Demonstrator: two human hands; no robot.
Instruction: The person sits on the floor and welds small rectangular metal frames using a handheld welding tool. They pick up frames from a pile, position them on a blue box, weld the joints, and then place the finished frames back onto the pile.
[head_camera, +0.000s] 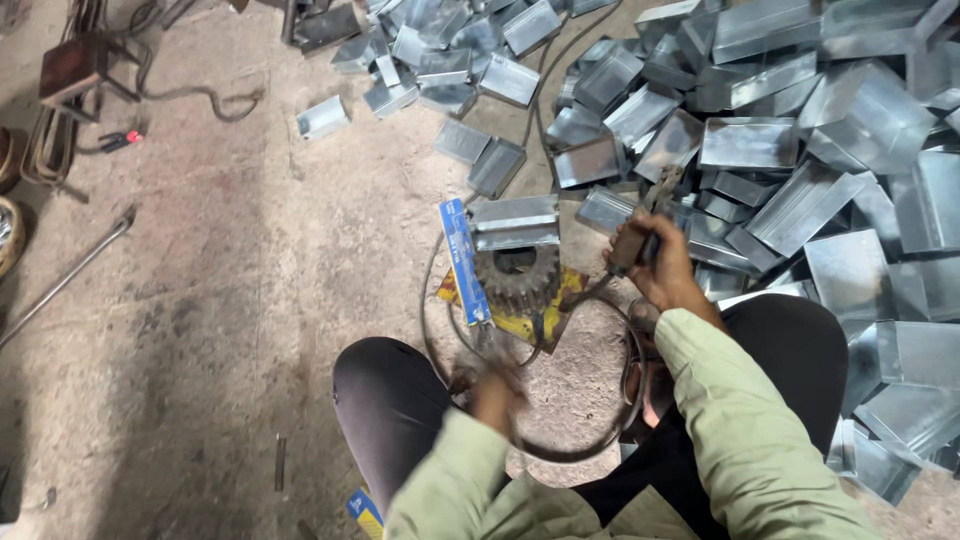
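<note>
bare concrete floor (250, 300), grey and stained, spreads well out to the left of both hands. far to the left of the left hand lie a long metal rod (70, 275) and, further up, a small dark stand (75, 65) with a black cable (200, 98) trailing from it. the left hand (495, 395) is blurred just above the left knee; whether it is closed on anything i cannot tell, though it sits right at a loop of dark cable (560, 450) that curls between the knees. just above that hand lies a blue flat packet (463, 258), slanting, and beside it a dark toothed gear wheel (517, 275) resting on a yellow sheet (555, 300). a folded tray of galvanised sheet (515, 222) lies flat against the upper edge of the gear. the right hand (660, 270) is wrapped tight round the handle of a welding electrode holder (640, 225), whose tip points up into the heap. to the right of and above that hand, a big pile of shiny sheet-metal trays (800, 150) crowds the floor, overlapping at all angles, the open ones showing nothing inside. a lone tray (323, 117) sits apart, up and to the left of the left hand.
</note>
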